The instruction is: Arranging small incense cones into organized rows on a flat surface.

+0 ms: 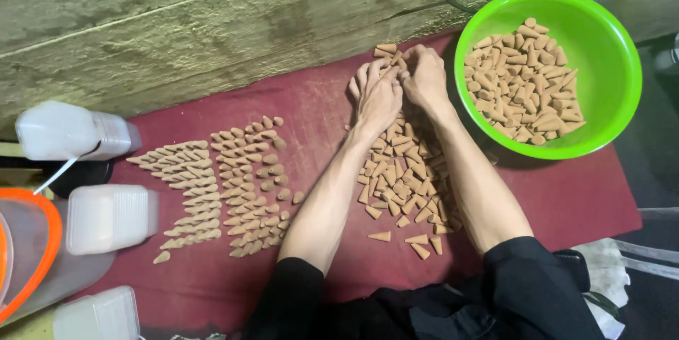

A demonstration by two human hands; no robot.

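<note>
Cones point(407, 177) lie loose on the red mat point(566, 198), just left of the green bowl point(615, 92). Left hand point(377, 96) and right hand point(424, 77) press together over the pile's far end, fingers seemingly curled around several cones.

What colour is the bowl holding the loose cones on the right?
Bright green bowl, seen in the head view, with tan cones piled inside.

On the mat point(566, 198) a loose pile of incense cones point(407, 177) lies between the forearms; both hands, left hand point(377, 96) and right hand point(424, 75), meet at its far end; neat rows of cones point(219, 184) lie to the left; the basin point(617, 71), holding more cones, sits far right; stacked plastic containers point(109, 218) stand at the left edge.
</note>
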